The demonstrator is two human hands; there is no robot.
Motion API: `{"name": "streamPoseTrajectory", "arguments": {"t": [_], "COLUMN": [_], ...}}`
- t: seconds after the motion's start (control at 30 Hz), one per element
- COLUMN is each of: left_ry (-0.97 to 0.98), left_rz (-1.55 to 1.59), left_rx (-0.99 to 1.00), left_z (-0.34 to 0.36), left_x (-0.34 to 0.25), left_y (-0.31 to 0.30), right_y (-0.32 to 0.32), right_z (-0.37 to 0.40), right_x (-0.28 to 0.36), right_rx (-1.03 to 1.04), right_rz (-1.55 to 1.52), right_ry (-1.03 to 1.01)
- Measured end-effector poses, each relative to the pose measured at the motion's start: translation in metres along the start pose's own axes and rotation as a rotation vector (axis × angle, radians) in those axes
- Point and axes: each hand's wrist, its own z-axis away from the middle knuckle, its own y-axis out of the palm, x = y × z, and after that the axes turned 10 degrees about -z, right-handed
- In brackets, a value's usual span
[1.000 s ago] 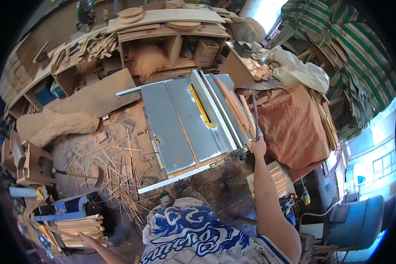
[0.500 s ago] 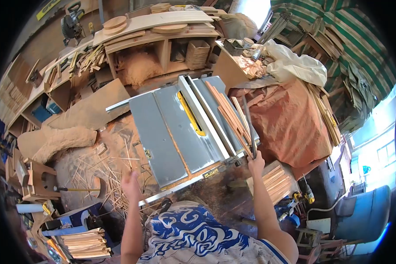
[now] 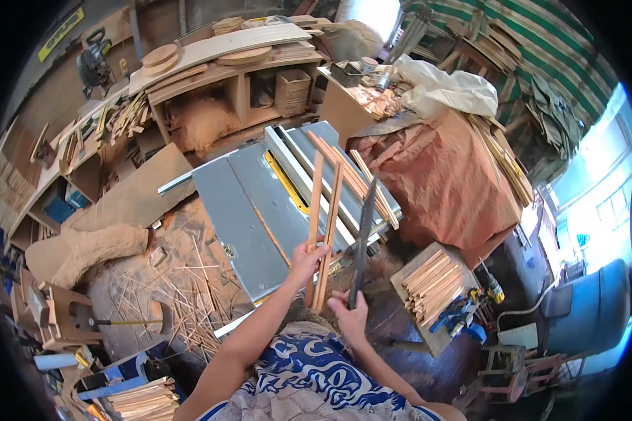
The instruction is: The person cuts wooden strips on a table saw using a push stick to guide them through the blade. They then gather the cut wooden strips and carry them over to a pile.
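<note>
Strips of slim reddish-brown wood [image 3: 331, 221], pinched in the left hand [image 3: 307, 262] over the flat grey metal worktop's [image 3: 235, 221] near edge, look light, whippy, best held mid-length; right hand [image 3: 351, 316] clasps a long dark bar [image 3: 362, 242].

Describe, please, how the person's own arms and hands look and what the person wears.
The left hand and right hand are ungloved, with bare wrists. Both forearms are bare too; the pale top carries a swirling blue print.

- Dusted across the floor [image 3: 182, 230] at left.
- Fitted with wooden shelving [image 3: 243, 98] along the far side.
- Draped in striped cloth [image 3: 541, 43] at far right.
- Lit through a window [image 3: 614, 208] at right.
</note>
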Motion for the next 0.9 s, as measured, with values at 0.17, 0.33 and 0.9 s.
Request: {"name": "streamPoseTrajectory", "arguments": {"t": [0.17,0.33,0.9], "left_ry": [-0.132,-0.209,-0.278], "left_rz": [-0.238,-0.523,-0.698], "left_rx": [0.246,0.47,-0.195], "left_z": [0.049,0.089,0.123], "left_x": [-0.026,-0.042,-0.028], "left_y": [-0.035,-0.059,-0.15], "right_y": [-0.034,-0.065,-0.131], "right_z": [-0.083,-0.15,-0.065], "right_x": [0.062,0.111,0.071], "right_rx": [-0.067,0.161,-0.263], "right_rz": [-0.226,-0.285,-0.214], "right_ry": [-0.127,0.008,-0.358]}}
